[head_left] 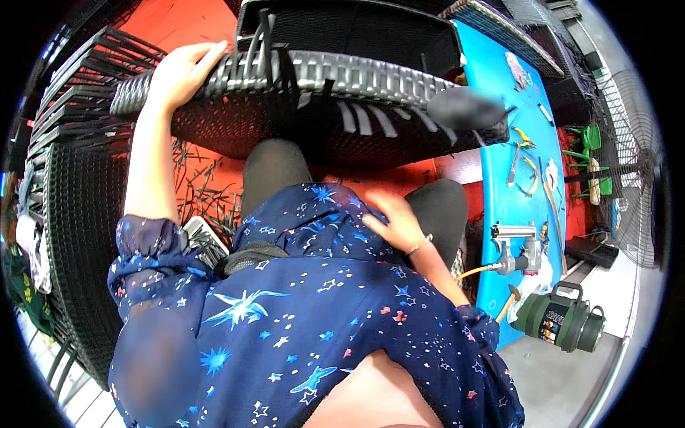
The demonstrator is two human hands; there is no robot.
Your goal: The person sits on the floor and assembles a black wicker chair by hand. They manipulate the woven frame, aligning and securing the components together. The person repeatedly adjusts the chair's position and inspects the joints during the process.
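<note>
A black woven wicker panel (342,71) with a thick braided rim lies across in front of me, above my knees. My left hand (180,77) is closed over the rim near its left end, arm stretched forward. Loose flat black strips (382,121) stick out below the rim at the right, and a few more stand up from it near the middle. My right hand (399,222) is low over my lap, apart from the panel, slightly blurred. Its thumb is spread from the fingers, and nothing shows in it.
On the right, a blue table (503,196) bears yellow-handled pliers (526,139), an air nail gun (515,250) with an orange hose, and a hammer (509,303). Beyond are a green-black jug (560,319) and a fan (635,171). Woven black furniture (82,235) stands left; strip scraps (207,182) litter the red floor.
</note>
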